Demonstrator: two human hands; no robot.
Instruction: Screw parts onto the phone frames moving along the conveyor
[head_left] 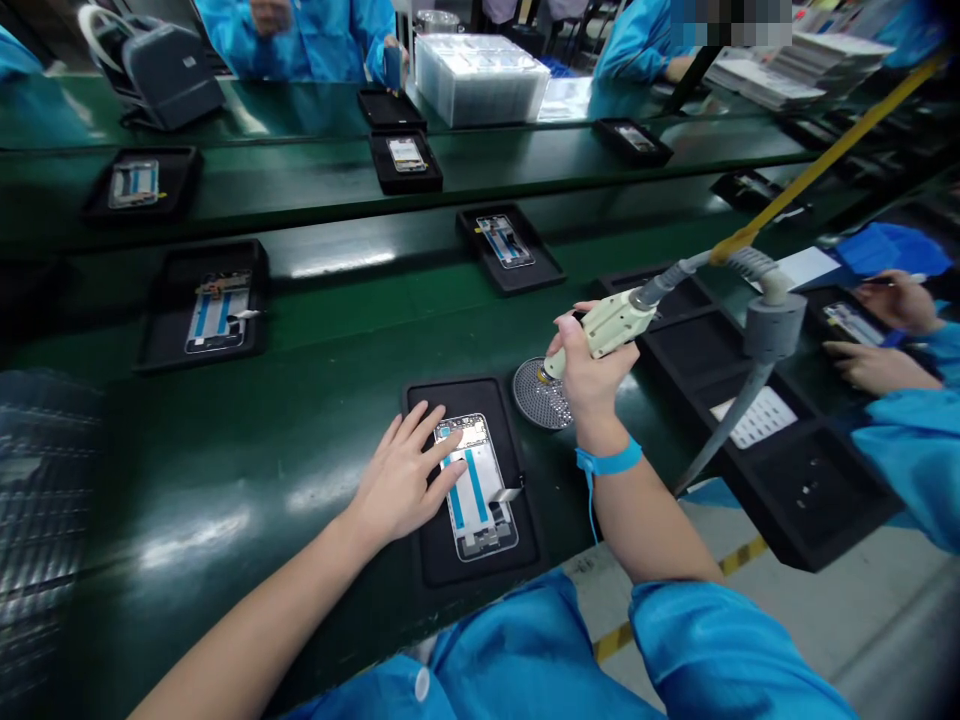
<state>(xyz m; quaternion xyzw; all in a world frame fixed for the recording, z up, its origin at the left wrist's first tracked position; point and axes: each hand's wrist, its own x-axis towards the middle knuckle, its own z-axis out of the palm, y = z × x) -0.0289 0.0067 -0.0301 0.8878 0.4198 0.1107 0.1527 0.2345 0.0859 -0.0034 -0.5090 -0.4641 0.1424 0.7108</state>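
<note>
My left hand (401,475) lies flat with fingers spread, pressing on the left side of a phone frame (477,490) with blue strips. The frame rests in a black tray (442,555) on the green belt. My right hand (589,375) is wrapped round a cream electric screwdriver (615,320), whose tip points down at a round perforated screw dish (538,395) just right of the tray. A grey hose and yellow cable (825,160) run up from the screwdriver. A blue strap (609,460) circles my right wrist.
Several black trays with phone frames (216,310) ride the green conveyor (315,330). A long black compartment tray (787,450) sits to the right. A co-worker's hands (874,365) work at right. People in blue coats stand across, near clear stacked trays (480,75).
</note>
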